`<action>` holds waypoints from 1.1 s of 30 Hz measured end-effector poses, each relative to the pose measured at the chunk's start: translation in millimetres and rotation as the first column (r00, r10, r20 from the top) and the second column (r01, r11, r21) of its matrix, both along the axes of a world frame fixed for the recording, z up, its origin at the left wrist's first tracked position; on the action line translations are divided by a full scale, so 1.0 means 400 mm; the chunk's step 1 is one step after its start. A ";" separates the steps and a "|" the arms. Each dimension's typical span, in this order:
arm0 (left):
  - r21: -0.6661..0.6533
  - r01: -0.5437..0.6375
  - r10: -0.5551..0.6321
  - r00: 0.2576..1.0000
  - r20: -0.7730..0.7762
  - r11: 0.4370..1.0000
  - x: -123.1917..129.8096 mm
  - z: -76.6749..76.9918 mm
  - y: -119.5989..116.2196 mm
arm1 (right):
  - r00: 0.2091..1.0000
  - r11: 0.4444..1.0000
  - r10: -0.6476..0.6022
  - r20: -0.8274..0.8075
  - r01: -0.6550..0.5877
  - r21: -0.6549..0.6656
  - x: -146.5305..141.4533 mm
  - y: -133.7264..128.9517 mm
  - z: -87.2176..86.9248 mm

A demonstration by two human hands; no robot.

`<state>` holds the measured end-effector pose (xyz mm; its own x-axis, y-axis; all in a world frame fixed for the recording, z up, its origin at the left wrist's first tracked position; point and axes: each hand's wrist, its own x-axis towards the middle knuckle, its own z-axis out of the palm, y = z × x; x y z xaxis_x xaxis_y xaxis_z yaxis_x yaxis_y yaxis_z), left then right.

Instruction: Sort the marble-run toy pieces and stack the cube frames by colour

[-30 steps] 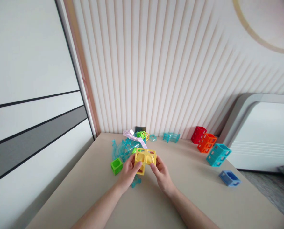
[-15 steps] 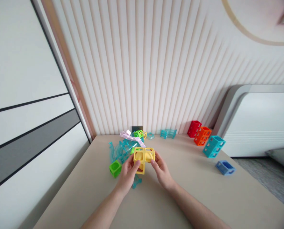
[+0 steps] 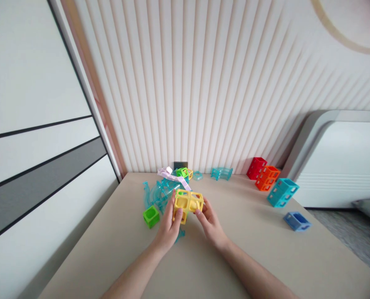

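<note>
Yellow cube blocks (image 3: 182, 202) joined in an L shape are held up over the table between both hands. My left hand (image 3: 169, 222) is closed on their left and lower part, thumb on the near face. My right hand (image 3: 210, 223) pinches the block at the right end, thumb in front and fingers behind. A single green cube block (image 3: 151, 216) sits on the table left of my left hand. Beneath the yellow blocks lies a small clear teal piece (image 3: 180, 235), partly hidden by my left hand.
Behind the hands lies a pile of clear teal track pieces (image 3: 157, 195) with a lilac chute (image 3: 176, 177) on top. Another teal track (image 3: 221, 173) lies by the wall. Red (image 3: 256, 168), orange (image 3: 267, 177) and teal block stacks (image 3: 283, 192) and a blue block (image 3: 297, 221) stand at right.
The joined yellow blocks have turned and tilted slightly in my hands, now showing more of their top. Both hands still hold them. The view has shifted a little.
</note>
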<state>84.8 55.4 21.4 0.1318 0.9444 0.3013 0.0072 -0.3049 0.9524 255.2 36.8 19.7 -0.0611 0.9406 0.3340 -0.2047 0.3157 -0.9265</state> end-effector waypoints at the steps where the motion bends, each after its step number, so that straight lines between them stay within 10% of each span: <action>1: 0.005 0.030 -0.030 1.000 0.009 1.000 0.001 0.000 -0.002 | 1.000 1.000 0.006 0.031 -0.006 0.005 0.003 -0.001 -0.004; 14: -0.134 -0.023 0.059 0.961 0.271 0.991 0.013 0.027 -0.008 | 0.928 0.976 -0.208 0.310 0.176 0.127 0.025 0.006 -0.007; 20: -0.165 -0.043 0.081 0.970 0.231 0.985 0.018 0.031 -0.014 | 0.559 0.890 -0.415 0.718 0.413 0.192 0.080 0.136 0.019; 33: -0.138 -0.011 0.041 0.975 0.217 0.990 0.023 0.022 -0.008 | 0.224 0.909 -0.263 0.938 0.383 0.163 0.057 0.440 0.049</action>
<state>94.1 52.3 30.1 0.0520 0.9805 0.1897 -0.1998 -0.1759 0.9639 278.0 212.9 39.4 0.0472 0.9791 0.1980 0.9053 0.0418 -0.4227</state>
